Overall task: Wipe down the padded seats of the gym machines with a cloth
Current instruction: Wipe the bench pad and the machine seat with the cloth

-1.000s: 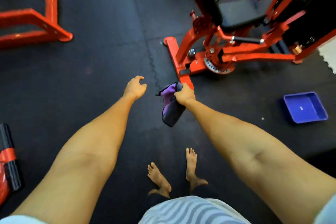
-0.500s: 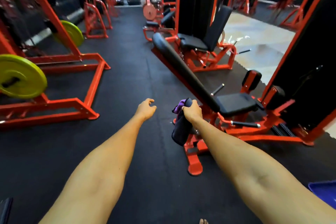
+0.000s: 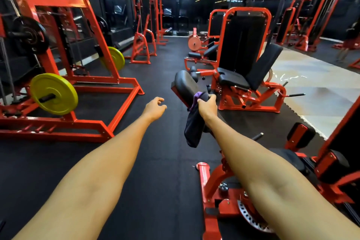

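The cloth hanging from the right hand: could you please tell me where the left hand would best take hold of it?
Probably its loose lower end, from the left. The cloth hangs limp below the right hand, which grips its bunched top; the left hand is relaxed and empty on that side.

The view has lifted off the floor (image 3: 165, 171), and the cloth (image 3: 194, 128) now hangs before the black backrest pad (image 3: 184, 85).
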`<move>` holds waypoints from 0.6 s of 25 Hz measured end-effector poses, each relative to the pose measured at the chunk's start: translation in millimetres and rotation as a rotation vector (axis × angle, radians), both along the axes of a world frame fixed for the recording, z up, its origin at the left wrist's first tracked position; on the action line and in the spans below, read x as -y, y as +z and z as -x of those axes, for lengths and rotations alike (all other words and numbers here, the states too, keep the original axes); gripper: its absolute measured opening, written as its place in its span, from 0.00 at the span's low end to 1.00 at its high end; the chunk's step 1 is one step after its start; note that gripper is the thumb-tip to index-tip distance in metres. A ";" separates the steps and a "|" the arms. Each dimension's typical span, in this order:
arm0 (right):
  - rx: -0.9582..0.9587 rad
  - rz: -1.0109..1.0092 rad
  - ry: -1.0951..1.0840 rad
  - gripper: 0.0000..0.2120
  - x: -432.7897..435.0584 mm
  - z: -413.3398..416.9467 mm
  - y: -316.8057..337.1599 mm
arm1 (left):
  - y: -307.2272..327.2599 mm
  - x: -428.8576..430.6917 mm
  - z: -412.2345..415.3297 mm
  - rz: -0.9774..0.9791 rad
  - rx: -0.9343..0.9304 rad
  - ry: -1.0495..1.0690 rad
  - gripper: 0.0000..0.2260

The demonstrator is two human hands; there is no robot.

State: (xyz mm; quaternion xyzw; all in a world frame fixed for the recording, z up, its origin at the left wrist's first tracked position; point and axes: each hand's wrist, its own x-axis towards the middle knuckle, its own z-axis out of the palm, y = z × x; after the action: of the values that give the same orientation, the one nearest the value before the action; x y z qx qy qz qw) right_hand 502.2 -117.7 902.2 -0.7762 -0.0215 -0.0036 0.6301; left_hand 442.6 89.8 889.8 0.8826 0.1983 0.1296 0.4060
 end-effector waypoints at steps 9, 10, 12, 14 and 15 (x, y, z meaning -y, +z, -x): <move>0.270 0.139 0.322 0.26 -43.8 -109.4 5.9 | 19.1 -7.7 -123.1 0.033 0.133 -0.068 0.18; 0.273 0.202 0.355 0.27 -49.0 -118.1 2.2 | 19.4 -6.9 -139.2 0.044 0.144 -0.083 0.19; 0.257 0.289 0.391 0.26 -58.4 -135.9 -3.1 | 21.2 -1.5 -169.8 0.052 0.158 -0.111 0.20; 0.205 0.265 0.373 0.25 -66.6 -156.6 -5.6 | 22.0 4.8 -196.5 0.071 0.191 -0.109 0.21; 0.201 0.255 0.369 0.23 -72.2 -168.8 -8.4 | 18.6 6.4 -207.2 0.077 0.211 -0.083 0.22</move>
State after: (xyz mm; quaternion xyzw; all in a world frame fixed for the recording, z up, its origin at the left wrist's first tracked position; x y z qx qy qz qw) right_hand 671.0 -45.5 893.8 -0.8282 -0.2258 0.0373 0.5116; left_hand 649.8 83.3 908.4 0.8552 0.1227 0.1973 0.4633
